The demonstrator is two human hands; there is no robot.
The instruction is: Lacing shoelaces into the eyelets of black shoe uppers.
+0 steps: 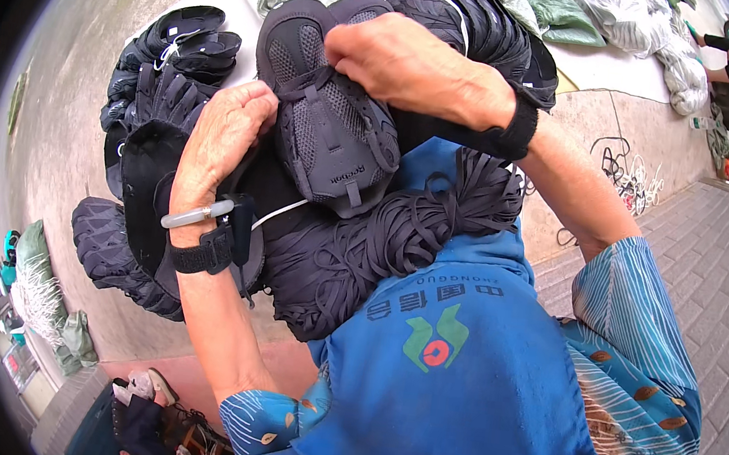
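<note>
In the head view, the fingers of the right hand (400, 62) bend over the laced front of a dark shoe upper (333, 149), held above the lap; those of the left hand (224, 128) curl beside its left edge. Whether either pinches a lace, I cannot tell. A bundle of dark laces (408, 232) lies between upper and blue apron (462, 398). More dark uppers (173, 65) crowd the left, partly hidden by the left wrist; green sheeting (560, 13) lies beyond.
</note>
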